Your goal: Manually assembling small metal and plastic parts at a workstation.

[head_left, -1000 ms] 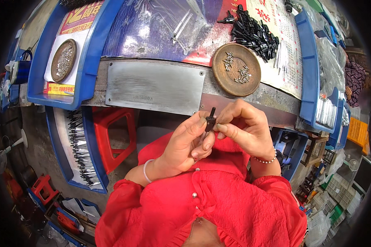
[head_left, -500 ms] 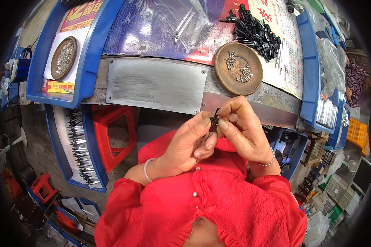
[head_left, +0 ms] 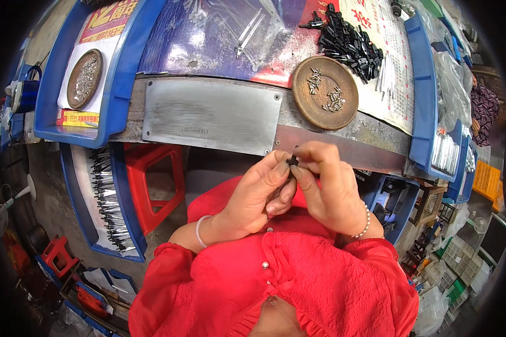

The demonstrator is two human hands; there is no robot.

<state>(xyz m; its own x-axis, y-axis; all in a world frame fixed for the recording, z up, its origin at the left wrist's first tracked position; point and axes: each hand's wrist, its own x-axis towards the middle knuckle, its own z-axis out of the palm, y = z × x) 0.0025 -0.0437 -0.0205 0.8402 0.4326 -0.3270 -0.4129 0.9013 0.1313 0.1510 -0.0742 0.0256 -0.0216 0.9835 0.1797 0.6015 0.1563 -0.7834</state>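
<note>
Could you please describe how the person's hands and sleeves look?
Both hands, left and right, are gloveless. The red sleeves look loose and gathered. A plain pale bangle circles the left wrist; a bracelet of small whitish beads circles the right.

Black part (head_left: pixel 292 161) mostly hidden by the hands (head_left: pixel 253 194) (head_left: pixel 336 194)
Top edge cuts off the upper-left blue tray (head_left: pixel 123 62); its dish's (head_left: pixel 80 105) silvery bits (head_left: pixel 86 81) are too small to tell apart.

A bench (head_left: pixel 376 135) carries a metal plate (head_left: pixel 211 115), brown dish (head_left: pixel 311 109) — and, seemingly, printed sheets (head_left: pixel 398 84).
</note>
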